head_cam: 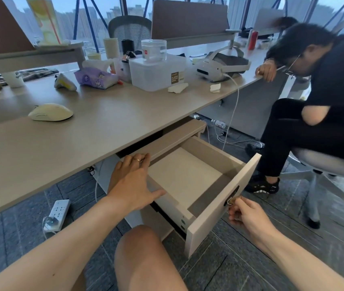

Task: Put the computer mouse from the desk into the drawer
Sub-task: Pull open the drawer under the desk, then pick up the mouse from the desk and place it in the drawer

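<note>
Desk [104, 114] edge overhangs open drawer [219, 198]; mouse [50, 111] lies apart.

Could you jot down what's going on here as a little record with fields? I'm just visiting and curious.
setting: office desk with an open drawer below it
mouse: lying on the desk, untouched
drawer contents: nothing visible inside
left hand: open, resting on the drawer's left side
right hand: pinching a small key at the lock on the drawer front
desk clutter: tissue pack, plastic box, headset
bystander: seated person at right
step left: mouse into drawer
</note>
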`<move>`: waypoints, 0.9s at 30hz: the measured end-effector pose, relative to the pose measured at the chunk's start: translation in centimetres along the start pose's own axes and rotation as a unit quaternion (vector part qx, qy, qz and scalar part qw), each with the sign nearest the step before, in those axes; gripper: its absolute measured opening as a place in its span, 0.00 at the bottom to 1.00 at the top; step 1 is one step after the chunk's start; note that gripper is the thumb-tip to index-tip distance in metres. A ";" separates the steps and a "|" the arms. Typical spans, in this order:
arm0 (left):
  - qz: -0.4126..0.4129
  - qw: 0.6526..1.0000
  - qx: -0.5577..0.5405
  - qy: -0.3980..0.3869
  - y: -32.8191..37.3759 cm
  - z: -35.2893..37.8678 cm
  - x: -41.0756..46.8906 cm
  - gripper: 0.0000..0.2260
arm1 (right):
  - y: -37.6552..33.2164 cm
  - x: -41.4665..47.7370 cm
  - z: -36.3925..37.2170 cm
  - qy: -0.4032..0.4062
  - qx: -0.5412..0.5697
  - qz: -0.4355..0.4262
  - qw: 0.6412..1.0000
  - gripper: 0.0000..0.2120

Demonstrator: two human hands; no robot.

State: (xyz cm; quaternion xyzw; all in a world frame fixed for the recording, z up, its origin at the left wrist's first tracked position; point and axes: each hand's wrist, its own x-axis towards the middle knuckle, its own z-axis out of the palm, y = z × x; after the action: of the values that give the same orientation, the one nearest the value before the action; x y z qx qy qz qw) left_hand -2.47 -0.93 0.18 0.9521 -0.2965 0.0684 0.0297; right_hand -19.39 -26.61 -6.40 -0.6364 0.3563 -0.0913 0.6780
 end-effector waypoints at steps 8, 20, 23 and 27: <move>0.002 1.000 0.012 0.006 -0.1 0.3 0.1 0.52 | 0.1 0.0 0.1 -0.004 0.018 -0.001 1.000 0.11; 0.000 1.000 0.016 -0.016 0.3 -0.3 0.0 0.50 | 0.2 0.0 0.0 0.002 -0.008 0.010 1.000 0.12; -0.005 0.998 0.016 -0.066 0.7 -1.4 0.0 0.50 | -0.5 -0.7 -0.6 -0.022 -0.041 0.054 0.997 0.10; 0.010 0.991 -0.053 -0.123 0.9 -3.8 -0.2 0.47 | -4.2 -2.8 -2.0 -0.087 -0.300 0.027 0.950 0.17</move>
State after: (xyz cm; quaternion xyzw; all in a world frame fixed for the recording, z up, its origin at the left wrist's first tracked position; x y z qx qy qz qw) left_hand -3.55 -1.18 3.89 0.9474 -0.3105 -0.0649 0.0430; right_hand -21.29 -27.34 -1.34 -0.8060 0.3240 0.0934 0.4865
